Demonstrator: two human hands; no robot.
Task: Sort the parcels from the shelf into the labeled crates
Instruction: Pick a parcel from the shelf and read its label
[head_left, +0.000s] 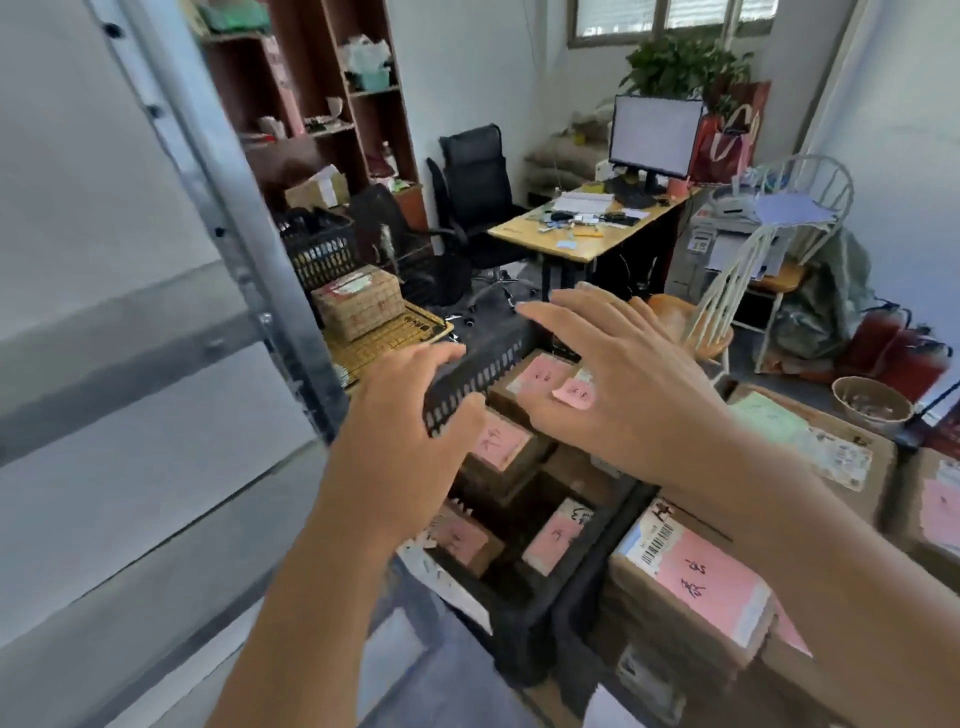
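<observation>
A black slatted crate (524, 623) stands below me, holding several brown cardboard parcels with pink labels (498, 441). My left hand (410, 421) hovers over the crate's left rim with fingers curled and apart, holding nothing. My right hand (623, 379) is spread flat above the parcels in the crate, empty, with one pink label (576, 392) showing under its thumb. A larger parcel with a pink label and barcode (696, 587) lies to the right of the crate. The grey metal shelf (223, 208) fills the left side.
More cardboard boxes (810, 441) are stacked at the right. A woven-pattern box (358, 301) sits on a yellow crate (395, 338) beyond. Behind are black office chairs (472, 176), a desk with a monitor (654, 135), a white wire chair (737, 291) and red fire extinguishers (893, 348).
</observation>
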